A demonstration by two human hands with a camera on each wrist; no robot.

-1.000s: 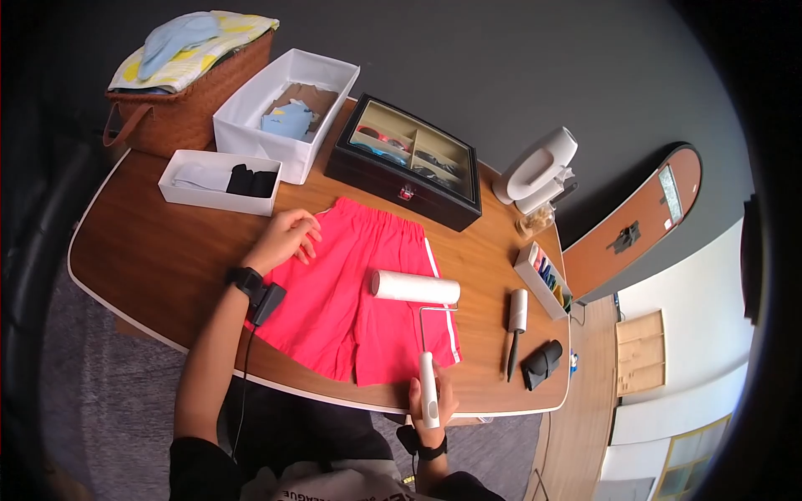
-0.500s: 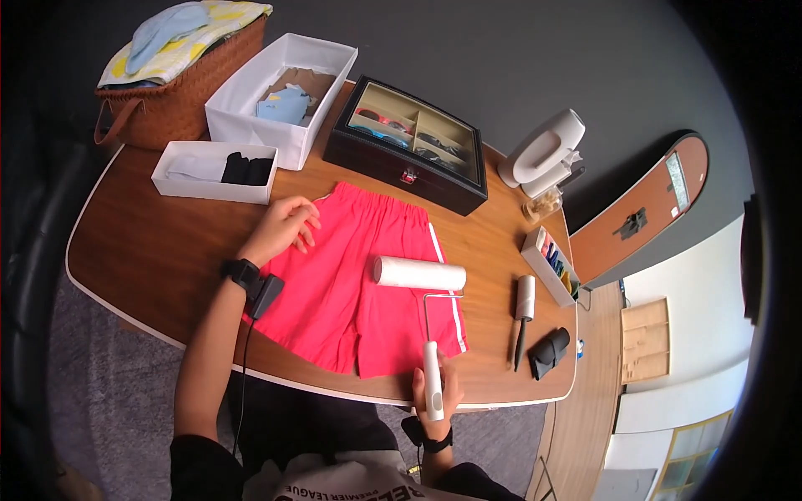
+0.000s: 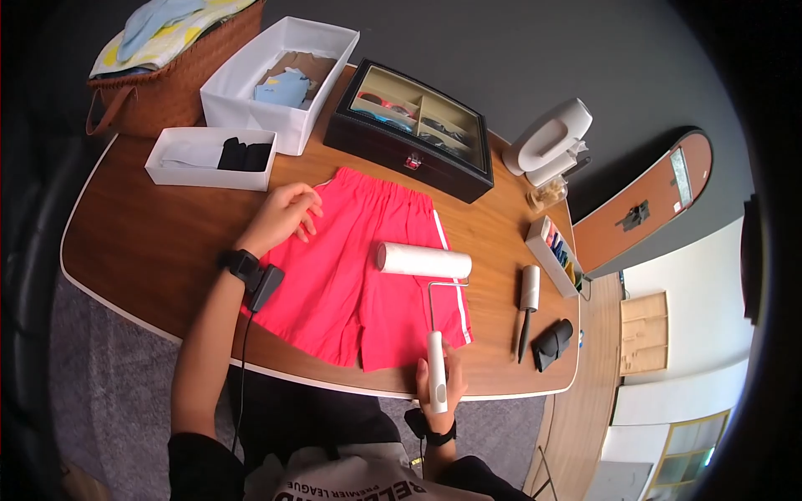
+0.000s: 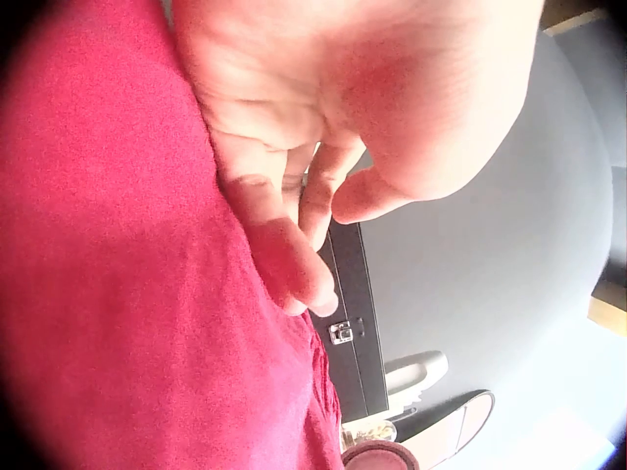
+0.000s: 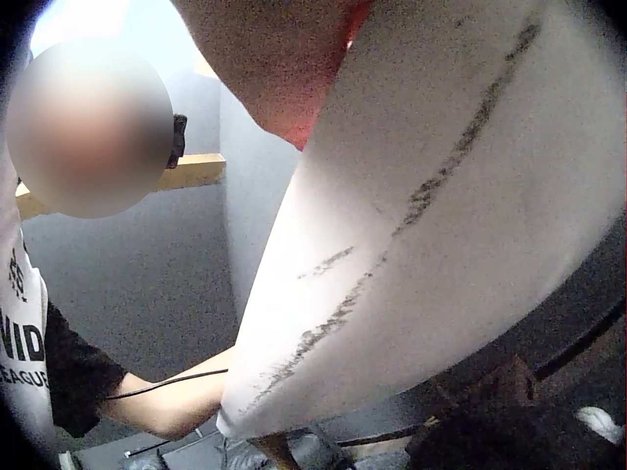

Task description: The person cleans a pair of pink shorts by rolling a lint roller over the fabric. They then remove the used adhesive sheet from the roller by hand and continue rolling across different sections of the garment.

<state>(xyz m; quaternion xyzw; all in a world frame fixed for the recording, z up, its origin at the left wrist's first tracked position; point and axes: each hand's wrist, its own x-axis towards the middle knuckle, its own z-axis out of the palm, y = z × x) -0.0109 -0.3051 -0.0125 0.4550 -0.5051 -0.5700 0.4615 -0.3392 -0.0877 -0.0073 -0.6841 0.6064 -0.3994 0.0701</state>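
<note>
Bright pink shorts (image 3: 334,259) with a white side stripe lie spread on the wooden table. The left hand (image 3: 284,219) rests at their left edge near the waistband, fingers loosely bent; in the left wrist view that hand (image 4: 323,117) lies against the pink cloth (image 4: 127,255). At the table's front edge, the right hand (image 3: 443,382) grips the white handle of a large lint roller (image 3: 424,260), whose white cylinder lies over the shorts' right leg. A pale, dark-streaked surface (image 5: 431,235) fills much of the right wrist view, beside part of the right hand (image 5: 265,69).
Behind the shorts stand a black glass-topped case (image 3: 401,163), a white bin (image 3: 230,104), a small white box with dark and white cloth (image 3: 209,179) and a wicker basket (image 3: 167,104). To the right are a smaller roller (image 3: 530,290), a black pouch (image 3: 552,344) and a narrow box (image 3: 543,250).
The head view has shifted, so the table and its items appear higher in the picture. Against the shorts, both hands and the large roller show no clear movement.
</note>
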